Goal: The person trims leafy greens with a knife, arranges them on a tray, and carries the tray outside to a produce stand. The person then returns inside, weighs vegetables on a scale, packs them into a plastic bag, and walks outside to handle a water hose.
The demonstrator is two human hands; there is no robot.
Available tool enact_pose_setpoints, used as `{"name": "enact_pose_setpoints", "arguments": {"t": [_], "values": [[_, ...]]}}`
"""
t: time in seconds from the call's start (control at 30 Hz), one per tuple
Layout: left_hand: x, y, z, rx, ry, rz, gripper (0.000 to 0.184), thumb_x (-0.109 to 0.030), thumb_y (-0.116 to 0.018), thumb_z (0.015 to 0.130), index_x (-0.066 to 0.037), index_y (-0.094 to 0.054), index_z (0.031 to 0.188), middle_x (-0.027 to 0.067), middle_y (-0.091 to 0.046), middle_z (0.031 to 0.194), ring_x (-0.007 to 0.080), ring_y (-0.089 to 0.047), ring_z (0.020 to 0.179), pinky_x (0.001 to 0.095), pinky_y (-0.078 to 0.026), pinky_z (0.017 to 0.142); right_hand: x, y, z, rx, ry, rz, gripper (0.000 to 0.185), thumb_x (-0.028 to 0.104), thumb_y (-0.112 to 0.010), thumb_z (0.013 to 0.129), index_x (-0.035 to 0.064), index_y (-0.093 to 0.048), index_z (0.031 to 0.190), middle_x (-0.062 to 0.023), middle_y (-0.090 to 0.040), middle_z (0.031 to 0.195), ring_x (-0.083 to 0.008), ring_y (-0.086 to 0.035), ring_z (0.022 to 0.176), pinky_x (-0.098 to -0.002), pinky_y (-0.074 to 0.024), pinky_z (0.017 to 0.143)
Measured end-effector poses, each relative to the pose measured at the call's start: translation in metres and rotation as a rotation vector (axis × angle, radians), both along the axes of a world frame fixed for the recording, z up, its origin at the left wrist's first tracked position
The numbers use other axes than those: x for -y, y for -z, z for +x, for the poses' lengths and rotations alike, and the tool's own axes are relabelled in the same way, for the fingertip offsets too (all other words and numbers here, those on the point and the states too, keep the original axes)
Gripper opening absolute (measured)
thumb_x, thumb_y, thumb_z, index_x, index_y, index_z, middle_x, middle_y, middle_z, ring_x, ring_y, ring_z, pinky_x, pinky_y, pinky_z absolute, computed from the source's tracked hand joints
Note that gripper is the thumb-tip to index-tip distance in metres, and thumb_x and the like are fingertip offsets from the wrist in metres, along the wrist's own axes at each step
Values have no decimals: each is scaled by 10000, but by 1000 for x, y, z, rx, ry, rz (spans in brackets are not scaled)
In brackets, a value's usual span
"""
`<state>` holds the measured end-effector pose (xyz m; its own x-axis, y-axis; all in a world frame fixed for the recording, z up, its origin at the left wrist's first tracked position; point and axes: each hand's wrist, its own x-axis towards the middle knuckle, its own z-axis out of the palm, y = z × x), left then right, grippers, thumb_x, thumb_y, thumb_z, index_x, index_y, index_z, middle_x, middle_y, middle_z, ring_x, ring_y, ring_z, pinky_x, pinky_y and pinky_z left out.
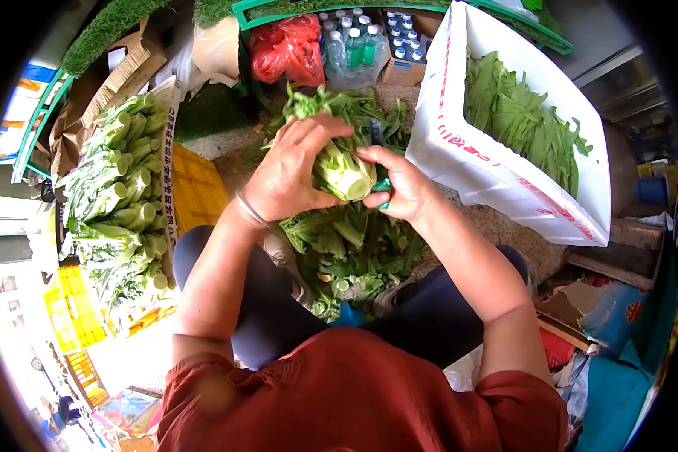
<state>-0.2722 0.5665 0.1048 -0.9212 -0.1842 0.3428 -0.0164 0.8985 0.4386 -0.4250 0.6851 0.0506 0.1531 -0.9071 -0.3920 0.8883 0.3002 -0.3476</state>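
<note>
the left hand [292, 162] comes down over a leafy green head [345, 175] from one side, its fingers spread across the leaves and clamped on it, thumb low along the stalks. the head is held up between the two hands, in front of the person's knees, tilted so that its pale, round cut end faces back toward the body and its leaves point away. the right hand [405, 184] is on the other side, its thumb pressed to the stalks near the cut end; its fingers are curled together around a green object [383, 187], mostly hidden, so i cannot tell what it is. a bangle [253, 211] circles the left wrist.

below the head, loose leaves [354, 245] are heaped on the floor between the person's feet. on the right stands a white foam box [490, 186] with red lettering, long green leaves [516, 113] lying inside it. on the left, more heads [124, 181] are stacked in rows, most cut ends facing the person, beside a yellow crate [197, 181]. at the far side are a red plastic bag [286, 49], wrapped bottles [354, 49] with green labels, and a carton [404, 69] of bottles.
</note>
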Motion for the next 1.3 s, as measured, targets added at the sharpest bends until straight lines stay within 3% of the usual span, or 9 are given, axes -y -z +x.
{"name": "enact_pose_setpoints", "arguments": {"t": [0.1, 0.23, 0.33, 0.6, 0.8, 0.87, 0.93, 1.0, 1.3], "values": [[8, -1, 9, 67, -32, 491, 919, -50, -739, 572, -107, -229, 1334, 98, -348, 1297, 250, -304, 1224, 453, -291, 973, -2, -7, -8, -597, 69, 145, 246, 242, -673, 713, 95, -588, 890, -8, -573, 779, -56, -478, 571, -173, -277, 400], [12, 26, 1, 121, -417, 1560, 749, -350, -639, 756, -22, -254, 1308, 182, -383, 1254, 319, -413, 1111, 465, -366, 884, -6, -26, -9, -807, 101, 116, 405, 274, -723, 659, 65, -568, 969, -14, -586, 819, -85, -527, 713, -238, -370, 511], [7, 24, -9, 37, 46, 1967, 597, -385, -579, 798, -34, -376, 1236, 126, -468, 1199, 245, -462, 1092, 411, -394, 884, -8, -42, -3, -871, 107, 14, 481, 255, -740, 651, 31, -546, 1031, -33, -594, 856, -109, -555, 764, -238, -415, 548], [13, 35, -23, -310, -275, 1903, 304, -157, -570, 817, -87, -477, 1098, 67, -574, 1015, 235, -582, 892, 467, -477, 748, -2, -23, -1, -1718, 294, -217, 358, 266, -737, 680, 2, -547, 830, -50, -603, 746, -82, -555, 665, -224, -453, 598], [13, 36, -22, -298, -308, 1840, 334, -152, -613, 790, -76, -477, 1086, 65, -577, 1003, 239, -585, 900, 464, -489, 733, 2, -7, 2, -1490, 437, -206, 234, 166, -696, 696, 10, -529, 745, -40, -593, 668, -68, -533, 605, -236, -442, 575], [12, 35, -23, -323, -267, 1784, 351, -138, -617, 784, -75, -468, 1095, 64, -580, 995, 235, -592, 878, 446, -509, 696, -2, -7, 4, -1768, 396, -136, 195, 110, -673, 690, -2, -517, 723, -50, -604, 700, -83, -538, 589, -228, -443, 570], [13, 34, -24, -333, -287, 1796, 356, -129, -620, 780, -76, -467, 1097, 63, -581, 989, 231, -594, 872, 437, -514, 685, 2, 1, 2, -1734, 428, -154, 161, 53, -633, 680, -4, -491, 733, -65, -599, 742, -123, -564, 575, -220, -432, 504], [15, 34, -23, -366, -335, 1822, 367, -111, -624, 770, -76, -467, 1099, 60, -585, 979, 223, -599, 859, 421, -523, 665, 7, -2, 2, -912, 581, 277, 156, 32, -603, 697, 5, -474, 779, -76, -576, 733, -138, -580, 564, -192, -389, 417], [20, 26, -16, -416, -353, 1793, 326, -62, -595, 766, -54, -487, 1074, 68, -581, 990, 217, -595, 868, 404, -517, 701, 7, -6, 8, -749, 341, 216, 267, 206, -590, 812, -17, -518, 940, -117, -592, 843, -167, -627, 708, -176, -305, 359]]}}
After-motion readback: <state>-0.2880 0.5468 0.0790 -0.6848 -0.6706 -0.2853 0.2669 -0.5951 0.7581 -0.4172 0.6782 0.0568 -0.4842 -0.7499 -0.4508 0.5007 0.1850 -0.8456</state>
